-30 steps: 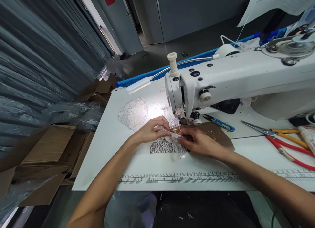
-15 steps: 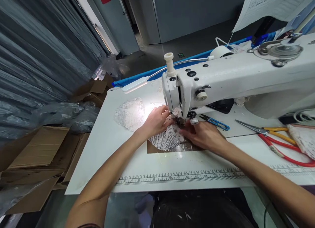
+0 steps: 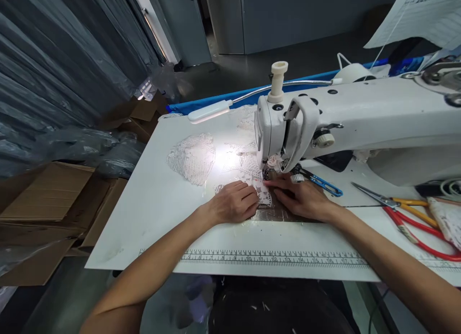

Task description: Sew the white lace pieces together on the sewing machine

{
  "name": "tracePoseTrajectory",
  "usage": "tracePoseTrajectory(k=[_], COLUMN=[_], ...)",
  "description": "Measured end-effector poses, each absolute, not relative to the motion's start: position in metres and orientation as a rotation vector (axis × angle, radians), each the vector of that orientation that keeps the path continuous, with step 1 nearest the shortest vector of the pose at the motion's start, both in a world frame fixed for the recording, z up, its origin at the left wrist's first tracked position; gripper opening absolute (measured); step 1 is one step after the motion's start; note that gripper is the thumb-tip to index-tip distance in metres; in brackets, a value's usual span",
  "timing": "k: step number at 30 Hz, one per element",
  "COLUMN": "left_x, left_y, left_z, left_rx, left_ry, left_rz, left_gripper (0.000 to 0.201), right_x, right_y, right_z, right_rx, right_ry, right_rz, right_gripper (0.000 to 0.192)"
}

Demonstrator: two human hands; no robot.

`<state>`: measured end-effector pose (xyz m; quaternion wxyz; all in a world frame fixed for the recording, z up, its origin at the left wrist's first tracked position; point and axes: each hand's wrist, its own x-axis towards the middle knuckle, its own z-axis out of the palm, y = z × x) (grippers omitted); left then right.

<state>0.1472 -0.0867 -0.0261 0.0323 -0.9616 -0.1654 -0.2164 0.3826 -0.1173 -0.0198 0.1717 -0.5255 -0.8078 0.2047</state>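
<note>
A white sewing machine (image 3: 273, 132) stands over a piece of white lace (image 3: 264, 193), which runs beneath its needle area. My left hand (image 3: 236, 203) rests on the lace left of the needle, fingers curled down and closed on it. From the other side my right hand (image 3: 304, 197) reaches in beside the presser foot (image 3: 268, 174), thumb and forefinger closed at the lace's right edge; the fingertips are partly hidden. Further left on the table lies another lace piece (image 3: 192, 158), apart from both hands. More lace (image 3: 248, 115) lies behind the needle.
Blue thread snips (image 3: 322, 182) lie right of my right hand. Scissors with red and orange handles (image 3: 406, 214) lie further right. A lamp (image 3: 211, 111) lights the table (image 3: 144, 218); a printed ruler (image 3: 270, 258) follows its front edge. Cardboard boxes (image 3: 54, 194) stand at left.
My left hand has moved down toward the table's front edge and its fingers have curled. The lace has turned and shifted under the machine. My right hand stays by the presser foot. The view has shifted.
</note>
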Motion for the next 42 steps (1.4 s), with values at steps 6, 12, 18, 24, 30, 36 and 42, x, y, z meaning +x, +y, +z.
tracePoseTrajectory(k=[6,12,18,24,30,36,42], left_x=[0.148,0.153,0.154,0.153,0.153,0.153,0.159], left_y=[-0.087,-0.089,-0.092,-0.093,-0.094,-0.096,-0.108], left_z=[-0.027,-0.027,-0.027,-0.028,-0.027,-0.025,-0.026], left_rx=[-3.002,-2.975,-2.957,-2.928,-2.901,-2.851,-2.783], left_ry=[-0.621,-0.637,-0.512,-0.488,-0.489,-0.402,-0.472], left_rz=[-0.906,-1.118,-0.921,-0.843,-0.83,-0.808,-0.669], left_gripper=[0.009,0.004,0.006,0.008,0.006,0.011,0.012], right_x=[0.393,0.384,0.385,0.385,0.391,0.378,0.369], right_y=[-0.123,-0.129,-0.128,-0.128,-0.126,-0.127,-0.129], right_z=[-0.022,-0.021,-0.024,-0.025,-0.028,-0.026,-0.035], right_rx=[-1.199,-1.052,-1.032,-1.033,-1.205,-1.29,-1.339], right_ry=[-2.324,-2.498,-2.489,-2.507,-2.382,-2.47,-2.466], right_rz=[0.708,0.44,0.435,0.411,0.525,0.182,0.129], right_gripper=[0.034,0.036,0.033,0.036,0.04,0.037,0.035])
